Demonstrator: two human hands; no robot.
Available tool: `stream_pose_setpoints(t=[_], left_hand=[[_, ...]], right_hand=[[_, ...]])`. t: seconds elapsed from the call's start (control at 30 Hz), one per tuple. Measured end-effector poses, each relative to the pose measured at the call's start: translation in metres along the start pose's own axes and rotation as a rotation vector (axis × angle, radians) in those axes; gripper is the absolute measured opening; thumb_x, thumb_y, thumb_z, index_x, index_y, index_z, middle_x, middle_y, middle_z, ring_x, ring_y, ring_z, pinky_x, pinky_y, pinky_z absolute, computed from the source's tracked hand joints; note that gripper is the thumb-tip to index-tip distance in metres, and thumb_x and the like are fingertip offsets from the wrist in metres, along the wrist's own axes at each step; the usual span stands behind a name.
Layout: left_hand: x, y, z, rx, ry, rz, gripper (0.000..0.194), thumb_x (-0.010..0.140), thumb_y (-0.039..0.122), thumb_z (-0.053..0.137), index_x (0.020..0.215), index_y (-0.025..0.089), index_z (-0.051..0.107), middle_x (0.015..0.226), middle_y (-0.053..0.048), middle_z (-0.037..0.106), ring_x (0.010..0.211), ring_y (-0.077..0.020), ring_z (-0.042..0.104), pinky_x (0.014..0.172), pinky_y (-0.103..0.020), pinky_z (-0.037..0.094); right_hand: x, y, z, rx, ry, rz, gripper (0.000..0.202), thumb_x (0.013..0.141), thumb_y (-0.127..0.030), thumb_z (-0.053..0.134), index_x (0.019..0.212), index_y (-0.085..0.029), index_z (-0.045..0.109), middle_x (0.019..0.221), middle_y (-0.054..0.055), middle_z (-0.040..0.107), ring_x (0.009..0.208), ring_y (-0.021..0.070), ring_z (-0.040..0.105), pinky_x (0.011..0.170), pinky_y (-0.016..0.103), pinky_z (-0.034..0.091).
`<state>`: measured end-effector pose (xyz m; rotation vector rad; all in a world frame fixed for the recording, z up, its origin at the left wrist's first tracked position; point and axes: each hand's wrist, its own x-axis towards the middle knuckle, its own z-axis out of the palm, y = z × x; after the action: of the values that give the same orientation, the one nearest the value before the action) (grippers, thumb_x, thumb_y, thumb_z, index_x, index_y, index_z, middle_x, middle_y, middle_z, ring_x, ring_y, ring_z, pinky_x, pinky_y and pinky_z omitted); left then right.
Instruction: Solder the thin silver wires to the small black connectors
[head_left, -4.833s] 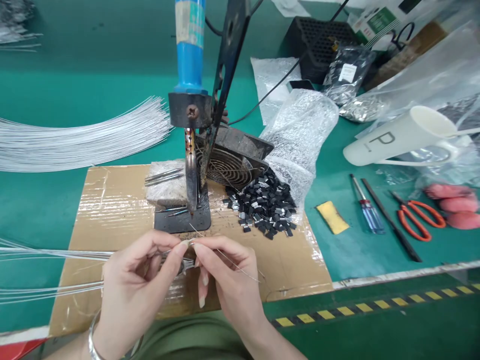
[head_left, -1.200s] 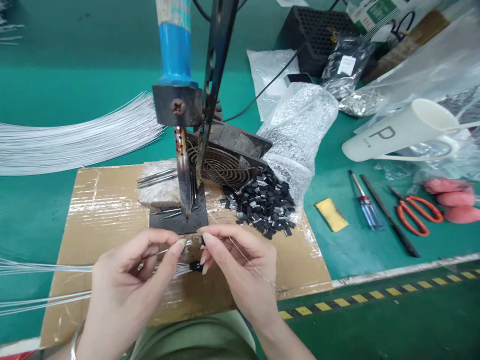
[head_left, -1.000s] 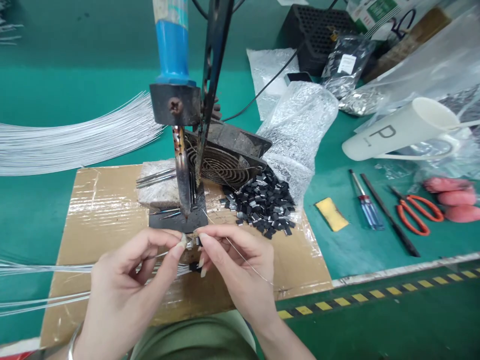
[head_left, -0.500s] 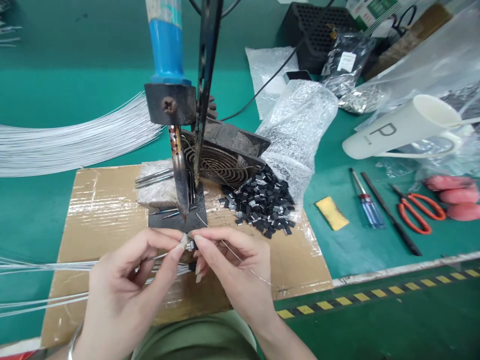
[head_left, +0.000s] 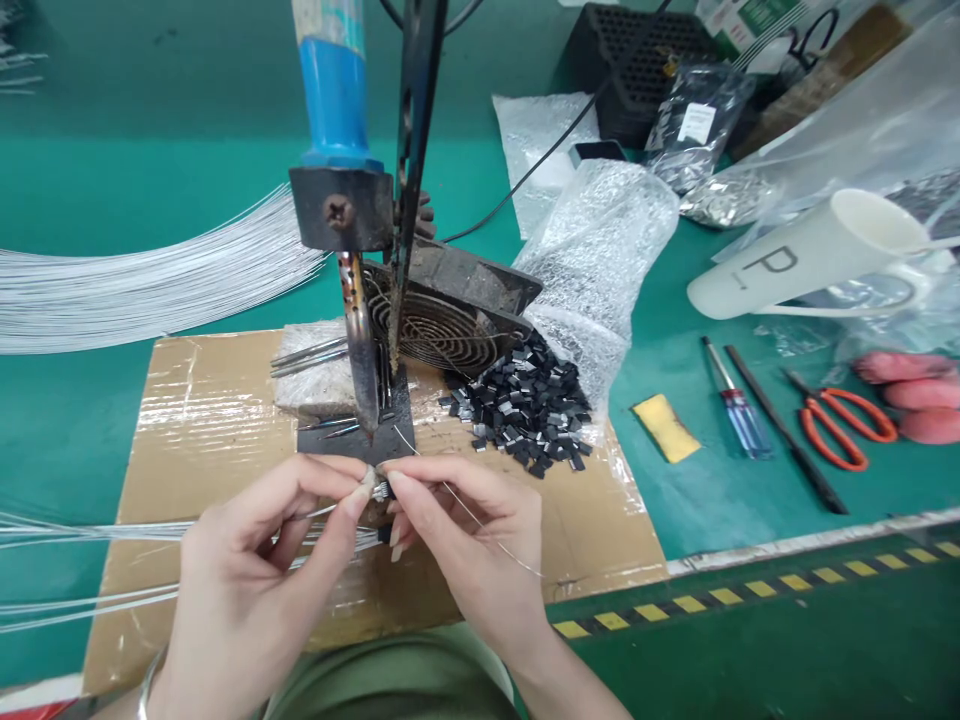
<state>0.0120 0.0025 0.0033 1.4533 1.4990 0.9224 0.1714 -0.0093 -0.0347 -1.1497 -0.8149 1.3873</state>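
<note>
My left hand (head_left: 262, 570) pinches the end of a thin white wire between thumb and forefinger, below the soldering iron tip (head_left: 366, 395). Against it, my right hand (head_left: 472, 540) grips a small black connector (head_left: 384, 490) with metal pins; the fingertips cover much of it. A thin solder wire (head_left: 480, 522) also passes through my right fingers and trails to the lower right. Under my hands, a bundle of white wires (head_left: 150, 532) ends at another black connector on the cardboard (head_left: 187, 400).
The blue-handled soldering iron (head_left: 334, 100) hangs over the work. A fan (head_left: 450, 310) and a pile of black connectors (head_left: 529, 405) lie behind my right hand. Further right are a yellow sponge (head_left: 666, 428), a screwdriver (head_left: 742, 410), orange-handled pliers (head_left: 844, 425) and a white mug (head_left: 810, 255).
</note>
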Motion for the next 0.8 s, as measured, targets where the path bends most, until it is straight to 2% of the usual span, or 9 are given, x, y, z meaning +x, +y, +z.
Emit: stream_pose_setpoints(t=[0.1, 0.2, 0.27, 0.37, 0.43, 0.5, 0.57, 0.7, 0.8], left_hand=[[0.004, 0.003, 0.002, -0.019, 0.025, -0.015, 0.009, 0.086, 0.021, 0.077, 0.080, 0.027, 0.079, 0.090, 0.005, 0.084, 0.068, -0.0081, 0.076, 0.062, -0.008, 0.058], [0.007, 0.007, 0.003, -0.019, 0.049, -0.029, 0.009, 0.084, 0.021, 0.077, 0.077, 0.026, 0.079, 0.086, 0.004, 0.084, 0.066, -0.0085, 0.076, 0.062, -0.008, 0.058], [0.009, 0.008, 0.004, -0.024, 0.057, -0.041, 0.008, 0.083, 0.022, 0.077, 0.076, 0.025, 0.079, 0.084, 0.003, 0.084, 0.066, -0.0091, 0.076, 0.063, -0.009, 0.059], [0.012, 0.009, 0.004, -0.033, 0.064, -0.060, 0.008, 0.082, 0.024, 0.078, 0.074, 0.025, 0.078, 0.082, 0.002, 0.084, 0.065, -0.0095, 0.076, 0.062, -0.009, 0.058], [0.013, 0.008, 0.005, -0.030, 0.068, -0.062, 0.009, 0.081, 0.025, 0.078, 0.073, 0.025, 0.078, 0.082, 0.002, 0.084, 0.064, -0.0094, 0.075, 0.060, -0.009, 0.057], [0.013, 0.007, 0.005, -0.015, 0.077, -0.056, 0.008, 0.081, 0.024, 0.078, 0.073, 0.025, 0.078, 0.083, 0.002, 0.084, 0.063, -0.0088, 0.073, 0.059, -0.009, 0.056], [0.014, 0.007, 0.004, -0.001, 0.087, -0.052, 0.006, 0.081, 0.025, 0.078, 0.075, 0.025, 0.078, 0.085, 0.002, 0.084, 0.062, -0.0085, 0.072, 0.057, -0.009, 0.055], [0.016, 0.009, 0.004, -0.002, 0.086, -0.057, 0.007, 0.081, 0.025, 0.078, 0.075, 0.024, 0.078, 0.083, 0.001, 0.083, 0.063, -0.0089, 0.072, 0.058, -0.009, 0.056], [0.019, 0.010, 0.005, -0.016, 0.086, -0.058, 0.007, 0.082, 0.024, 0.077, 0.075, 0.024, 0.078, 0.082, 0.002, 0.083, 0.064, -0.0089, 0.073, 0.059, -0.009, 0.057]], right_hand=[[-0.002, -0.001, -0.005, -0.204, -0.011, -0.125, 0.023, 0.110, -0.029, 0.062, 0.113, -0.031, 0.085, 0.082, -0.001, 0.068, 0.062, 0.0104, 0.062, 0.060, 0.024, 0.055], [-0.005, -0.001, -0.010, -0.339, 0.004, -0.220, 0.035, 0.115, -0.025, 0.046, 0.133, -0.032, 0.075, 0.085, -0.001, 0.065, 0.070, 0.0126, 0.062, 0.070, 0.027, 0.055], [-0.007, -0.001, -0.013, -0.377, 0.001, -0.239, 0.039, 0.114, -0.020, 0.045, 0.143, -0.034, 0.066, 0.083, -0.002, 0.066, 0.073, 0.0133, 0.065, 0.074, 0.028, 0.055], [-0.009, -0.004, -0.015, -0.409, -0.021, -0.267, 0.048, 0.110, -0.013, 0.049, 0.153, -0.034, 0.053, 0.081, -0.005, 0.070, 0.067, 0.0119, 0.064, 0.068, 0.025, 0.053], [-0.008, -0.008, -0.015, -0.451, -0.018, -0.295, 0.040, 0.106, -0.011, 0.053, 0.141, -0.029, 0.058, 0.079, -0.006, 0.069, 0.061, 0.0108, 0.060, 0.061, 0.024, 0.050], [-0.005, -0.013, -0.013, -0.536, 0.004, -0.348, 0.017, 0.102, -0.011, 0.057, 0.110, -0.025, 0.065, 0.074, -0.006, 0.063, 0.059, 0.0102, 0.056, 0.058, 0.023, 0.047], [-0.001, -0.018, -0.010, -0.620, 0.019, -0.399, 0.018, 0.098, -0.011, 0.061, 0.084, -0.023, 0.059, 0.069, -0.005, 0.057, 0.060, 0.0100, 0.054, 0.058, 0.023, 0.046], [0.004, -0.020, -0.006, -0.593, 0.022, -0.434, 0.020, 0.093, -0.007, 0.066, 0.081, -0.022, 0.060, 0.077, -0.002, 0.066, 0.070, 0.0112, 0.064, 0.068, 0.022, 0.053], [0.003, -0.018, -0.008, -0.472, 0.003, -0.389, 0.021, 0.092, -0.005, 0.067, 0.083, -0.023, 0.061, 0.104, 0.004, 0.077, 0.101, 0.0160, 0.076, 0.093, 0.027, 0.059]])
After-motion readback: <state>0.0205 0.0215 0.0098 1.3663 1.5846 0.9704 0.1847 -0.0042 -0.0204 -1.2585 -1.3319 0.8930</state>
